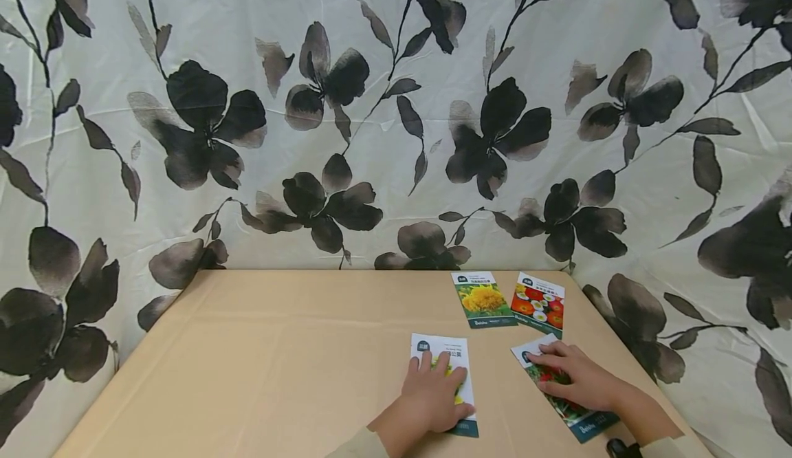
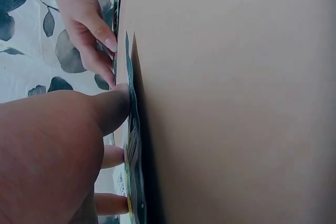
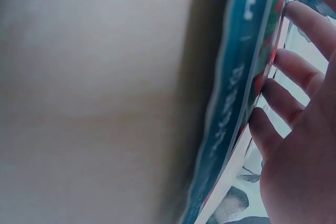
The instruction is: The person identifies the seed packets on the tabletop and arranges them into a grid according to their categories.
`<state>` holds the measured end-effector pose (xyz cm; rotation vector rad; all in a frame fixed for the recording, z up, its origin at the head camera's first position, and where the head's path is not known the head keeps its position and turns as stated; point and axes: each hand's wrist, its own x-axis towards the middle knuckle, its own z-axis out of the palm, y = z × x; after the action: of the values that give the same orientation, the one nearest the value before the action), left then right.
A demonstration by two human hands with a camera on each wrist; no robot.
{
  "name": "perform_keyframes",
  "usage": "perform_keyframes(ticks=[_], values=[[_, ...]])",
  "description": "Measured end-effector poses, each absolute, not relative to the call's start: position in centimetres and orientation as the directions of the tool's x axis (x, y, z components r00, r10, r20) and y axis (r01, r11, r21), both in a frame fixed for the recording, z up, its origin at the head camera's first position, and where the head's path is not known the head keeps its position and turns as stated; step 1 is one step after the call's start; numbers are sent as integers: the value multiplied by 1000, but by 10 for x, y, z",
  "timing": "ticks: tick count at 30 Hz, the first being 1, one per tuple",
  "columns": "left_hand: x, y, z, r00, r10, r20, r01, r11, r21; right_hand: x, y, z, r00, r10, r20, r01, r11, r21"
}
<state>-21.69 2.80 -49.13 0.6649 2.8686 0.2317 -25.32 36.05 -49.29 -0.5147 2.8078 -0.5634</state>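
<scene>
My left hand [image 1: 429, 397] lies with spread fingers on a white seed packet [image 1: 459, 349] with a yellow picture and dark blue-green bottom band, partly hidden under the palm. In the left wrist view, thumb and fingertips touch the printed face of that packet [image 2: 134, 140], whose edge stands slightly off the table. To the right, my right hand [image 1: 584, 377] rests its extended fingers on a slanted seed packet [image 1: 570, 411] with red and green print. The right wrist view has its fingertips along the face of the packet [image 3: 231, 93], its blue-green band nearest the camera.
Behind the hands lie two more seed packets, one with a yellow flower [image 1: 485, 300] and one with red and white flowers [image 1: 538, 304], their lower corners close together. The tan table [image 1: 266, 368] ends at a floral cloth [image 1: 396, 148] behind it.
</scene>
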Motion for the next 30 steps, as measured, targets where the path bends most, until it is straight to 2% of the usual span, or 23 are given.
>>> perform_keyframes(ticks=[30], values=[[-214, -9, -494, -888, 447, -104, 430, 890, 151, -251, 361, -489, -896, -422, -137, -332, 844, -422]])
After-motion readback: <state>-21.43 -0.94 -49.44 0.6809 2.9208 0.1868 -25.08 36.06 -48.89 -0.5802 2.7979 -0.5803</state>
